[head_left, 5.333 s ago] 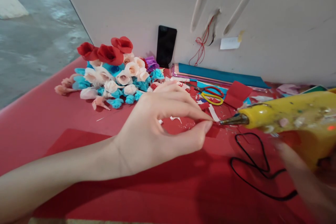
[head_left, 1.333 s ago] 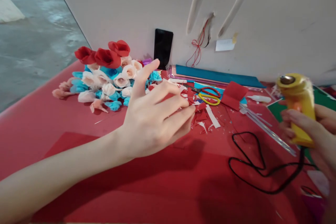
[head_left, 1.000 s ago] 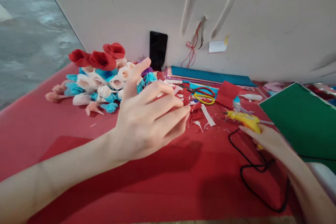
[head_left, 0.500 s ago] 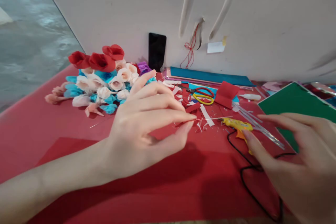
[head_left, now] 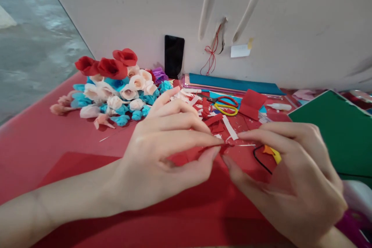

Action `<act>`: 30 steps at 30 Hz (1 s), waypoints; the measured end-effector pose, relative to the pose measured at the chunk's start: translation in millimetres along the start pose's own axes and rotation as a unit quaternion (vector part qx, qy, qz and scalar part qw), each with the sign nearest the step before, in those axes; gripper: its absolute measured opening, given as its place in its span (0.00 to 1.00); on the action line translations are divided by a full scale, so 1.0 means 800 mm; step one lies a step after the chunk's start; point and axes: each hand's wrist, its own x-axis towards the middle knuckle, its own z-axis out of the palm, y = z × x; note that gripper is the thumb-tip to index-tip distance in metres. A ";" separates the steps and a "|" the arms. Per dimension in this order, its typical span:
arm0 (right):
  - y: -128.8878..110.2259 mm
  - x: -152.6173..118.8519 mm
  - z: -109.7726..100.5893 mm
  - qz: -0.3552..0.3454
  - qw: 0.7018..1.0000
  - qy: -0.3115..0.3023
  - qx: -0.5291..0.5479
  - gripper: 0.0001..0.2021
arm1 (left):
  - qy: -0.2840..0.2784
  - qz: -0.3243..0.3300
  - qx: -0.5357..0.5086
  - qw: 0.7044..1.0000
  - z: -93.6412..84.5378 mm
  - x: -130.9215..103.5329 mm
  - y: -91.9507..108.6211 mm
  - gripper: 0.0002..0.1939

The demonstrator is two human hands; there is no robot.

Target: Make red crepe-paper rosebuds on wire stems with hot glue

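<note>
Between thumb and forefinger, my left hand (head_left: 165, 147) pinches a small piece of red paper (head_left: 226, 147) around a thin wire (head_left: 244, 145). The wire's bare end points right. My right hand (head_left: 293, 174) is just right of the red piece, thumb and forefinger apart on either side of the wire, holding nothing that shows. Behind the right hand, part of the yellow and orange glue gun (head_left: 272, 152) shows with its black cord (head_left: 260, 161); the rest is hidden.
Paper flowers (head_left: 116, 93) are heaped at the back left. Scissors (head_left: 226, 106), paper scraps (head_left: 230, 127) and a folded red paper (head_left: 251, 104) lie behind the hands. A green board (head_left: 334, 131) is at right; a black phone (head_left: 173, 56) leans on the wall.
My right hand has moved left from beside the glue gun to the wire, now covering most of the gun. My left hand has shifted slightly right and down with the red piece.
</note>
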 end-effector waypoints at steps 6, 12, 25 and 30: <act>-0.005 0.002 -0.008 0.009 1.000 0.009 0.006 0.08 | -0.012 -0.013 -0.029 0.999 0.003 -0.002 0.000 0.04; -0.005 0.002 -0.005 -0.005 1.000 0.028 -0.006 0.07 | -0.019 -0.014 -0.041 0.999 0.005 -0.005 -0.002 0.04; -0.006 0.004 -0.010 -0.005 1.000 0.021 0.008 0.04 | -0.015 -0.025 -0.033 0.999 0.006 -0.002 0.000 0.06; -0.002 0.005 -0.017 0.035 0.998 -0.021 0.046 0.05 | -0.021 -0.025 -0.034 0.999 0.006 -0.003 0.001 0.05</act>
